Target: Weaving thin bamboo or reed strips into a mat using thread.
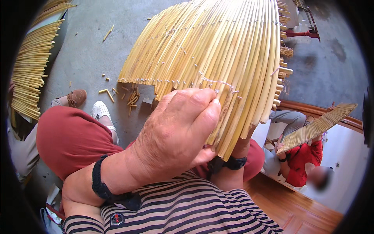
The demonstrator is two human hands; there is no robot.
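A large mat of yellow reed stalks (233, 50), bound with rows of thin string, spreads forward from my lap. My left hand (179, 124) is closed over its near edge, thumb pressed against the bent fingers. What lies in this pinch is hidden. A loose pale string (218, 82) runs across the stalks just beyond the thumb. My right hand (245, 146) reaches under the mat's near right part. Only a bit of it shows beside the stalk ends, and its fingers are hidden.
Short cut reed pieces (133, 97) lie on the grey floor (93, 50). Another reed mat (33, 74) stands at the left, beside a person's brown shoe (76, 98). At the right, a person in red (302, 163) holds a narrower reed mat (317, 126). A red metal frame (306, 33) stands far right.
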